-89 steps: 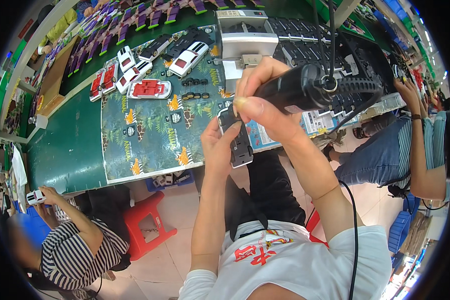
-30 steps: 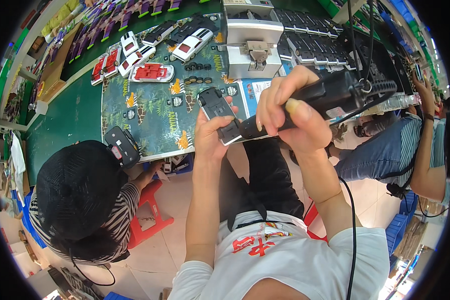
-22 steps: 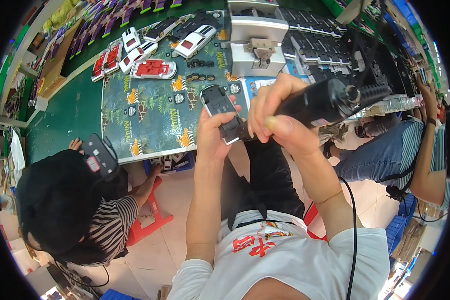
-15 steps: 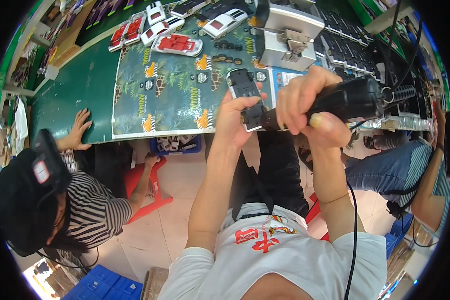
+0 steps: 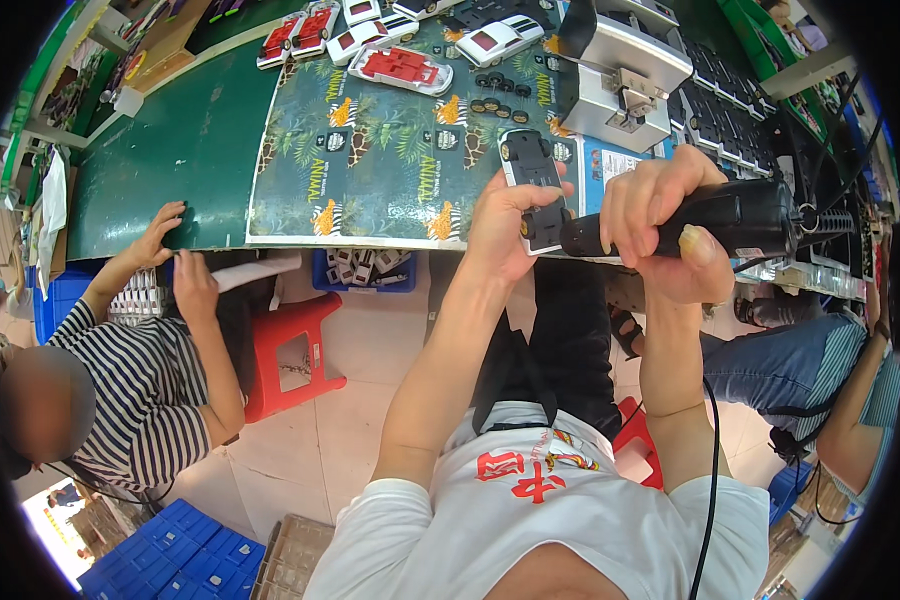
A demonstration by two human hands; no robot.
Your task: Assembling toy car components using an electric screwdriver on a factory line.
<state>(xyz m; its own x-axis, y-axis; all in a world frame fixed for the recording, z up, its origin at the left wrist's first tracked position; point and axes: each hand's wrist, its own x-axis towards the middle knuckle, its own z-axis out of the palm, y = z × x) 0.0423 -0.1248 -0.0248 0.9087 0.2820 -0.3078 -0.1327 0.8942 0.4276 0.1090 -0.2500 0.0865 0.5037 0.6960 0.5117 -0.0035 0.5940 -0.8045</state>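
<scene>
My left hand [image 5: 500, 228] is closed round a toy car [image 5: 532, 178], held with its black underside up just past the table's near edge. Gripped in my right hand [image 5: 662, 222] is a black electric screwdriver [image 5: 748, 215], lying nearly level. Its front end is right beside the near end of the car; whether the bit touches it cannot be made out. Farther back on the table are a white car body with a red inside [image 5: 402, 68], a white toy car [image 5: 500, 40] and several small black wheels [image 5: 500, 88].
A silver metal fixture [image 5: 620, 95] stands behind my right hand, with rows of black car bases [image 5: 725, 135] to its right. A co-worker in a striped shirt [image 5: 160, 375] sits at left. A blue bin [image 5: 365, 280] holds white parts below the table edge; a red stool [image 5: 290, 360] stands beside it.
The view has shifted, so the table things appear lower and farther right. Both my hands keep their holds. The co-worker has leaned back and now raises both hands near the table edge.
</scene>
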